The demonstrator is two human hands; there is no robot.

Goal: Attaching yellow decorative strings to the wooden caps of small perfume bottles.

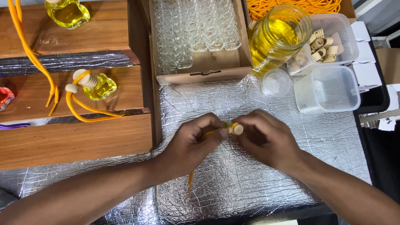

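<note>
Left hand (193, 143) fingers pinched on orange cord (191, 179), right hand (266, 139) fingers gripping wooden cap (238, 129) — over foil mat (258, 183)

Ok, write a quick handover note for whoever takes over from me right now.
Left hand: pinching the orange cord, its tail hanging toward you.
Right hand: fingers on the small wooden cap, held over the foil mat.
Done: one filled bottle with cap and cord on the wooden shelf.
Left: empty vials in the box, jar of yellow liquid, spare caps in the tub.
</note>
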